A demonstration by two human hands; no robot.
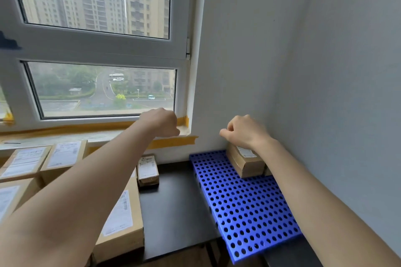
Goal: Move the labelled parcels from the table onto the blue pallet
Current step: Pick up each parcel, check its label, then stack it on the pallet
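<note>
Lower left of the frame: labelled parcels [63, 154] crowd the bench [173, 197], the largest [121, 219] under the left forearm, a small one [148, 170] standing apart near the middle. The left hand [160, 122] hangs at mid-frame before the window [97, 54], fingers curled, grasping nothing. Right of centre, the right hand [245, 131] (also clenched and empty) hovers above a parcel [247, 161] lying on the far end of the blue pallet [243, 201], against the wall [303, 50].
</note>
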